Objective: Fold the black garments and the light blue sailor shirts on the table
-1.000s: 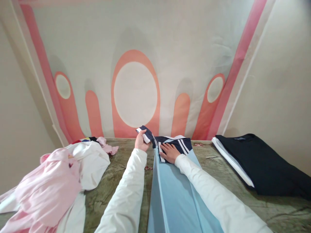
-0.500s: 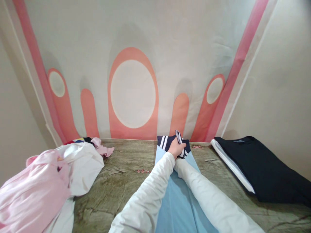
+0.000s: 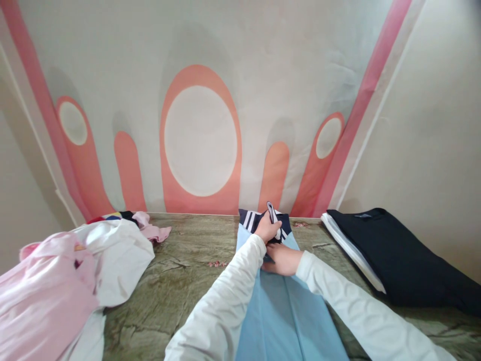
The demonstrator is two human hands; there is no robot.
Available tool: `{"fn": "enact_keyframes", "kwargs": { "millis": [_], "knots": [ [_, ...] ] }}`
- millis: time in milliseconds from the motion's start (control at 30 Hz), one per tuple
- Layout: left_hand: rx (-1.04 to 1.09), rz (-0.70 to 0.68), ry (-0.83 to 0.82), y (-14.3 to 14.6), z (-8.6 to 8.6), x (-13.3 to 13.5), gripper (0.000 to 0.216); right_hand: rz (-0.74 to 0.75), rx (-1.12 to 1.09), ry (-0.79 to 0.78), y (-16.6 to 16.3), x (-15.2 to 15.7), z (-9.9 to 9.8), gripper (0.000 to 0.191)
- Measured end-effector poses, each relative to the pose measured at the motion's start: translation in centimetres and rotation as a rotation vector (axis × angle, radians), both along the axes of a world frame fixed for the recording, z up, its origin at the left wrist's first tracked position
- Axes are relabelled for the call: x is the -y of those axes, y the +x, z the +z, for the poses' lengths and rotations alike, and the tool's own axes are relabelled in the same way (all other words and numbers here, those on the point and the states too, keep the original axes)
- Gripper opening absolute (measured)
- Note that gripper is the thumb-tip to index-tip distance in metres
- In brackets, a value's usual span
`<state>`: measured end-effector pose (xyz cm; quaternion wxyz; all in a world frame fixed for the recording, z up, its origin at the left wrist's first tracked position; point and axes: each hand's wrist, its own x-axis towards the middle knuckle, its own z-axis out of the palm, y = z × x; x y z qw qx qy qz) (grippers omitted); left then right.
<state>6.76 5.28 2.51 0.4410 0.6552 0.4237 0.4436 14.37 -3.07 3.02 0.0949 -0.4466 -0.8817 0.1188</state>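
Observation:
A light blue shirt [image 3: 274,311] lies lengthwise before me, narrow and folded, with its navy, white-striped collar [image 3: 248,220] at the far end. My left hand [image 3: 267,228] is closed on the collar, and a bit of white-edged fabric stands up by its thumb. Just below it, my right hand [image 3: 283,259] reaches in from the right, its back upward. Dark cloth shows at its fingers, which look closed on it; the fingertips are partly hidden beside my left wrist.
On the left is a loose heap of clothes, with a pink garment [image 3: 45,296] and a white garment [image 3: 126,260]. Folded black clothing [image 3: 391,260] lies on white cloth [image 3: 355,253] at the right. Behind the wooden-patterned table [image 3: 180,281] rises a wall [image 3: 300,60] with pink-orange shapes.
My right hand has come out from behind my left hand, moving right and toward me, with dark cloth at its fingers. My left hand keeps its hold. The view has shifted slightly.

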Motion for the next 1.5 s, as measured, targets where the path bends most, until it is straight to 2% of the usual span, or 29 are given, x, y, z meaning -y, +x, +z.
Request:
{"fn": "enact_keyframes", "kwargs": {
  "millis": [100, 167, 267, 333, 433, 500, 600, 667, 833, 967, 1100, 1267, 1500],
  "knots": [
    [-0.050, -0.103, -0.101, 0.6, -1.1, 0.0, 0.046, 0.093, -0.060, -0.079, 2.1, 1.4, 1.1, 0.055],
    [-0.078, -0.148, -0.153, 0.8, -1.2, 0.1, 0.046, 0.107, -0.106, -0.130, 3.4, 1.6, 1.9, 0.055],
    [-0.116, -0.191, -0.166, -0.2, 0.1, -0.2, 0.036, 0.078, -0.161, -0.206, 5.3, 0.6, 2.6, 0.046],
    [-0.149, -0.178, -0.135, -2.0, 1.4, -0.8, 0.033, 0.004, -0.211, -0.210, 6.6, -0.6, 2.5, 0.037],
    [-0.210, -0.053, -0.065, -6.0, 2.9, -2.1, 0.033, -0.200, -0.281, -0.104, 8.5, -2.7, 1.4, 0.027],
    [-0.257, 0.078, -0.042, -8.7, 3.0, -2.7, 0.033, -0.352, -0.314, -0.007, 9.3, -3.9, 0.2, 0.022],
    [-0.318, 0.253, -0.045, -11.6, 1.9, -3.0, 0.030, -0.523, -0.337, 0.071, 9.6, -5.1, -1.8, 0.019],
    [-0.345, 0.319, -0.059, -12.4, 0.9, -2.9, 0.027, -0.583, -0.329, 0.092, 9.3, -5.6, -2.8, 0.021],
    [-0.371, 0.407, -0.067, -12.1, -1.0, -3.1, 0.025, -0.639, -0.282, 0.136, 8.3, -5.6, -3.9, 0.029],
    [-0.378, 0.453, -0.035, -11.5, -1.8, -4.2, 0.028, -0.650, -0.297, 0.157, 7.9, -5.2, -4.0, 0.033],
    [-0.408, 0.469, -0.003, -11.0, -2.5, -5.6, 0.036, -0.622, -0.335, 0.181, 7.6, -5.0, -4.2, 0.029],
    [-0.500, 0.447, 0.055, -10.2, -2.8, -6.3, 0.041, -0.640, -0.330, 0.244, 7.4, -4.8, -4.8, 0.026],
    [-0.657, 0.440, 0.245, -9.0, -2.2, -4.0, 0.036, -0.616, -0.309, 0.279, 7.5, -5.1, -5.5, 0.021]
  ]
}}
